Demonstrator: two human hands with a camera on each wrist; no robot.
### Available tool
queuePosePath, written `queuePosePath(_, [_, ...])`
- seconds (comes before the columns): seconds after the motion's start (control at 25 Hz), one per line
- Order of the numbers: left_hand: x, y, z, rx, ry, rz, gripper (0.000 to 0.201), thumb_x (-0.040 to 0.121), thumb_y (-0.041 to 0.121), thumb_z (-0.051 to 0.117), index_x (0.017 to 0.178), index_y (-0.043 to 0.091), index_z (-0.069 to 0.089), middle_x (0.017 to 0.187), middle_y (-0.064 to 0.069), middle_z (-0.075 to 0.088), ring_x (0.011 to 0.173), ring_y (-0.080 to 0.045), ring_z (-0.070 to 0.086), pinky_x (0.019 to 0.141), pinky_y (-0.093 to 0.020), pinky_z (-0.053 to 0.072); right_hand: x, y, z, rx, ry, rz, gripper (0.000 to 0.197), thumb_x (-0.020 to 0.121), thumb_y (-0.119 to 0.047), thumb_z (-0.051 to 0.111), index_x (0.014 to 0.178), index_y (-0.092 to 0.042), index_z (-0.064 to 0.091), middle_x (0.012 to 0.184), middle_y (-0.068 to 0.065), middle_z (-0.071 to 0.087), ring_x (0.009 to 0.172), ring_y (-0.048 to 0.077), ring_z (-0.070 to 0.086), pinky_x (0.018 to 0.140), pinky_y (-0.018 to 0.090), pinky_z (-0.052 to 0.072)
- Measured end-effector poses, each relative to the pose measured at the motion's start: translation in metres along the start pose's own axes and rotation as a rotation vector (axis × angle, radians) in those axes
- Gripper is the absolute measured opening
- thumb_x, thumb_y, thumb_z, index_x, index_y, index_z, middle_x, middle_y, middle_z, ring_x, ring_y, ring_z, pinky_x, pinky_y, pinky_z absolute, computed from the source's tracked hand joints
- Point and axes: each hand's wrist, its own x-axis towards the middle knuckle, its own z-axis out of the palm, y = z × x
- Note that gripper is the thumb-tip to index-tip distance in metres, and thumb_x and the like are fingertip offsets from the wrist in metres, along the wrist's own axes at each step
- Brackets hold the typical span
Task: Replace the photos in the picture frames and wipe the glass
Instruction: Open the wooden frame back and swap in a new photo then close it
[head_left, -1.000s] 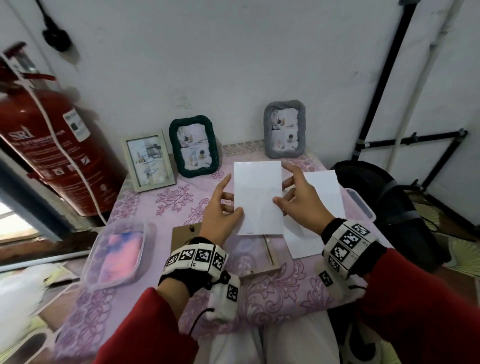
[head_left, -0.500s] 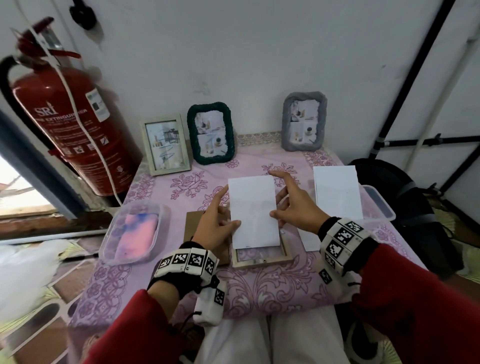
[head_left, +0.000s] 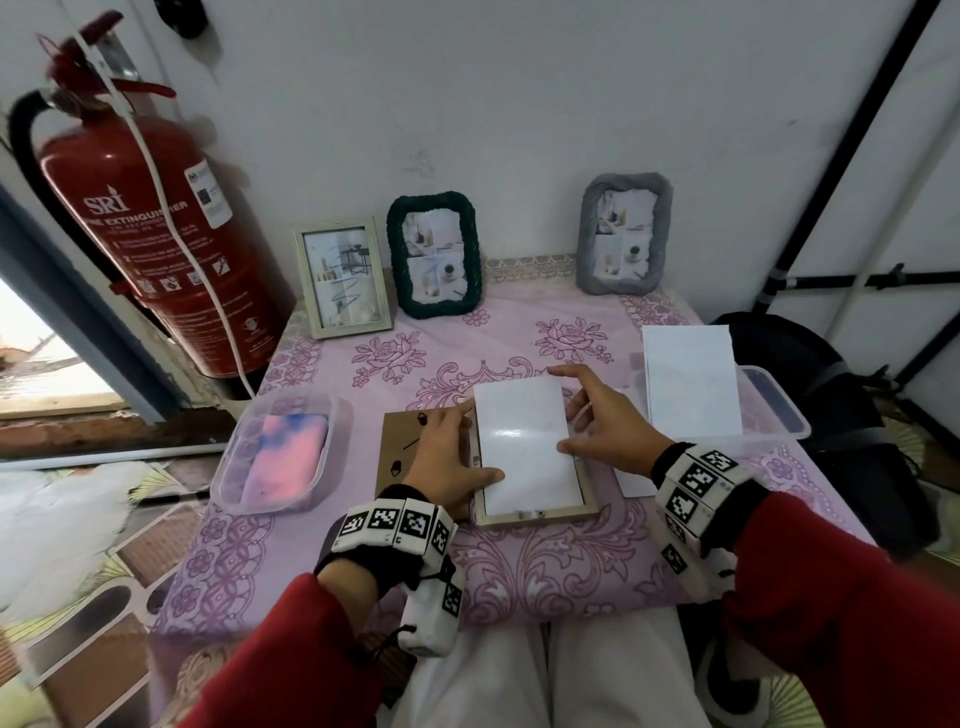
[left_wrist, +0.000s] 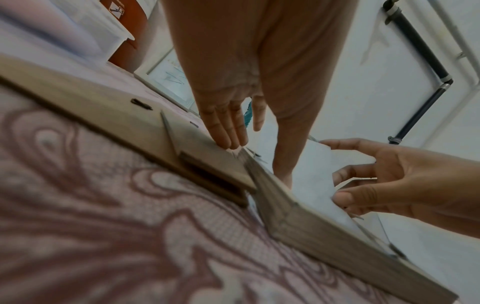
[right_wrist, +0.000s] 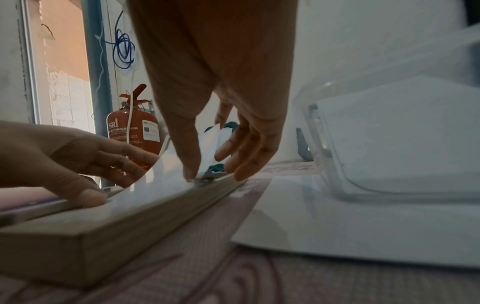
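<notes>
Since the sheet is not yet flat: the photo (head_left: 524, 447) lies white side up in the back of the open frame (head_left: 540, 514), which lies face down on the purple cloth (head_left: 519, 566) near the table's front edge.
Left hand (head_left: 447, 462): fingers straight, thumb pressing the photo's left edge down; it grips nothing.
Right hand (head_left: 602, 426): fingers spread and relaxed, thumb and fingertips touching the photo's right edge, not clamped on it.
Backing board (head_left: 400, 441): lies just left of the frame, partly under the left hand.
Risk: the photo's far end stands lifted, so a hard press could crease it or seat it askew on a metal tab.
Right wrist view only: shows the lifted far corner and the thumb at a tab, which the head view flattens out.
Head view only: shows three standing frames (head_left: 436, 254) at the wall, spare sheets (head_left: 691, 384) and the cloth tub (head_left: 280, 452).
</notes>
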Motion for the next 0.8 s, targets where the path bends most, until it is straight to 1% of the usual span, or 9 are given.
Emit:
queuePosePath(0.12, [0.000,-0.001,0.000,0.010,-0.024,-0.028,0.089,0.067,0.018,0.082,0.140,0.014,0.033,0.129,-0.008,0.037,0.122,-0.020,0.040,0.108,-0.031,0.035,0.002,0.006,0.003,-0.054,-0.029,0.014,0.088,0.067,-0.008,0.080,0.139,-0.024,0.032,0.094,0.006,0.050,0.075,0.014,0.046,0.069,0.022,0.041])
queuePosePath(0.2, [0.001,-0.002,0.001,0.035,-0.045,-0.047,0.087,0.068,0.019,0.081,0.140,0.011,0.034,0.131,-0.009,0.035,0.125,-0.022,0.039,0.110,-0.030,0.033,0.005,0.008,0.006,-0.100,-0.047,0.023,0.092,0.066,-0.012,0.082,0.142,-0.023,0.030,0.100,0.008,0.047,0.081,0.016,0.044,0.074,0.021,0.037])
queuePosePath(0.28, [0.002,-0.003,0.001,0.045,-0.057,-0.063,0.086,0.069,0.021,0.081,0.141,0.007,0.035,0.132,-0.010,0.034,0.127,-0.022,0.037,0.110,-0.025,0.029,0.008,0.009,0.007,-0.138,-0.068,0.030,0.095,0.067,-0.014,0.082,0.144,-0.021,0.027,0.102,0.008,0.043,0.085,0.016,0.042,0.079,0.023,0.037])
queuePosePath(0.36, [0.003,-0.005,0.002,0.050,-0.059,-0.054,0.084,0.069,0.021,0.081,0.140,0.005,0.037,0.132,-0.009,0.034,0.127,-0.021,0.035,0.106,-0.018,0.025,0.011,0.009,0.007,-0.167,-0.102,0.047,0.098,0.068,-0.015,0.081,0.146,-0.021,0.022,0.104,0.008,0.040,0.085,0.016,0.041,0.082,0.024,0.040])
queuePosePath(0.48, [0.003,-0.008,0.001,0.049,-0.058,-0.042,0.083,0.069,0.021,0.081,0.138,0.005,0.040,0.131,-0.007,0.033,0.126,-0.020,0.035,0.103,-0.015,0.025,0.014,0.009,0.007,-0.182,-0.128,0.073,0.100,0.069,-0.014,0.081,0.147,-0.017,0.018,0.106,0.008,0.039,0.084,0.016,0.041,0.081,0.023,0.040])
queuePosePath(0.56, [0.003,-0.009,0.001,0.045,-0.055,-0.043,0.082,0.069,0.022,0.081,0.138,0.005,0.040,0.132,-0.007,0.033,0.126,-0.019,0.035,0.103,-0.014,0.025,0.014,0.009,0.007,-0.189,-0.127,0.079,0.098,0.069,-0.014,0.080,0.147,-0.014,0.021,0.106,0.007,0.038,0.085,0.015,0.041,0.081,0.022,0.040])
queuePosePath(0.64, [0.003,-0.010,0.002,0.049,-0.053,-0.039,0.082,0.069,0.023,0.081,0.138,0.006,0.040,0.132,-0.006,0.033,0.127,-0.018,0.034,0.103,-0.014,0.025,0.014,0.009,0.008,-0.199,-0.120,0.086,0.090,0.070,-0.015,0.080,0.144,-0.012,0.029,0.106,0.006,0.037,0.088,0.016,0.042,0.083,0.021,0.040])
queuePosePath(0.72, [0.002,-0.011,0.002,0.046,-0.040,-0.031,0.080,0.069,0.023,0.081,0.137,0.006,0.043,0.132,-0.005,0.034,0.126,-0.017,0.035,0.100,-0.011,0.024,0.012,0.009,0.009,-0.222,-0.127,0.095,0.078,0.071,-0.016,0.078,0.138,-0.011,0.040,0.107,0.005,0.036,0.099,0.018,0.044,0.090,0.021,0.039])
queuePosePath(0.8, [0.001,-0.011,0.003,0.052,-0.014,-0.009,0.076,0.068,0.023,0.082,0.134,0.006,0.048,0.132,-0.005,0.037,0.127,-0.016,0.035,0.099,-0.010,0.023,0.011,0.007,0.011,-0.259,-0.148,0.116,0.066,0.075,-0.017,0.076,0.133,-0.012,0.046,0.112,0.008,0.034,0.111,0.022,0.045,0.099,0.025,0.038])
